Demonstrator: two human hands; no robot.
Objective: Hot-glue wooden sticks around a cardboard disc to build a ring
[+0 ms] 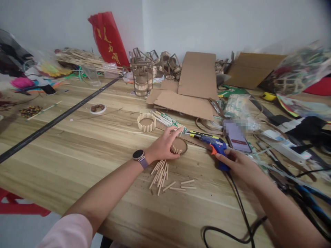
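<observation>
My left hand point(163, 146), with a watch on its wrist, is curved round the left side of a round cardboard base point(181, 144). Its thumb and fingers lie at opposite edges of the base. Short wooden sticks point(176, 150) stand in a row along the part of the rim nearest my palm. My right hand point(236, 163) grips a blue glue gun point(218, 148), its index finger by the orange trigger. The nozzle points left, just beyond the base's far edge. A pile of loose sticks point(159, 176) lies below my left hand.
A finished-looking ring of sticks point(146, 122) sits behind my left hand. Cardboard sheets point(198, 75) and small stick baskets point(141, 86) stand at the back. A phone point(237, 137) lies right of the glue gun; its black cord point(238, 193) crosses the table. A black bar point(62, 119) lies left.
</observation>
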